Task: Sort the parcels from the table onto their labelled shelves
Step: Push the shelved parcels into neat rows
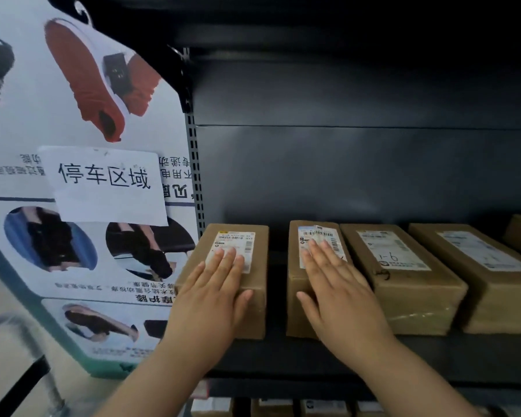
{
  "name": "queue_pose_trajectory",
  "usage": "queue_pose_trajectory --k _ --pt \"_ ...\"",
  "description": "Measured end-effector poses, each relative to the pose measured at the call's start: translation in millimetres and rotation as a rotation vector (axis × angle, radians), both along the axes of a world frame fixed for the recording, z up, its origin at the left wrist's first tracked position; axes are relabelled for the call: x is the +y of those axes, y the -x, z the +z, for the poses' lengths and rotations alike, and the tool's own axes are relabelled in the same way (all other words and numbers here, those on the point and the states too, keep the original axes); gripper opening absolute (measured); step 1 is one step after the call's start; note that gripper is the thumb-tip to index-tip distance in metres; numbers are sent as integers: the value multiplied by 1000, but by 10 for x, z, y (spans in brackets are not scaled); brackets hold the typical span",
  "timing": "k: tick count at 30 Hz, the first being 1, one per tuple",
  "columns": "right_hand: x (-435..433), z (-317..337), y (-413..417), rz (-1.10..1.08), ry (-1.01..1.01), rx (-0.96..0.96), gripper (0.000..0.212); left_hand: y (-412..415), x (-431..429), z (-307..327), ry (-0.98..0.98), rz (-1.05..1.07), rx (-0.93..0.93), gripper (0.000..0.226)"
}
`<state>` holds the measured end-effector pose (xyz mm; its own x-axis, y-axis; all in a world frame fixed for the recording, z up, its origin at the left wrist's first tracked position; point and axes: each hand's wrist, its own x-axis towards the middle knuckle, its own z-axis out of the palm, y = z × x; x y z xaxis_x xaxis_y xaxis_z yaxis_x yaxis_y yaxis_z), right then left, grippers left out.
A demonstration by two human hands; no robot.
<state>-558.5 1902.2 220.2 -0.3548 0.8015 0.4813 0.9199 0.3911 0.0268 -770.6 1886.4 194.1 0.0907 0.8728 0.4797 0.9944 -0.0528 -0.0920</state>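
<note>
Pressing flat, my left hand (212, 291) and right hand (339, 291) lie straight-fingered on two separate cardboard parcels, the leftmost parcel (253, 299) and its neighbour (295, 296), gripping nothing, on the dark shelf (283, 356).

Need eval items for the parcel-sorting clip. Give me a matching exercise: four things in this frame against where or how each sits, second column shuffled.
Things:
1. leftmost parcel
2. second parcel from the left
3. third parcel
4. white paper sign

States:
A. stuck on the poster beside the shelf
B. under the flat left hand
C. handwriting on its label, no hand on it
D. under the flat right hand

Pairs: 1-B, 2-D, 3-C, 4-A
</note>
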Motion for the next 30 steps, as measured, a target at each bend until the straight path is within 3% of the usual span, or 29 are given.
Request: queue_pose_trajectory --k 7,19,30 --pt "106 -77 10 -14 -31 27 60 -1 153 43 -38 -50 -95 64" --pt "345 -77 56 53 -21 48 51 -9 201 52 1 -73 -100 56" --pt "354 -4 -8 56 -3 -15 59 -43 237 121 53 -52 -59 57"
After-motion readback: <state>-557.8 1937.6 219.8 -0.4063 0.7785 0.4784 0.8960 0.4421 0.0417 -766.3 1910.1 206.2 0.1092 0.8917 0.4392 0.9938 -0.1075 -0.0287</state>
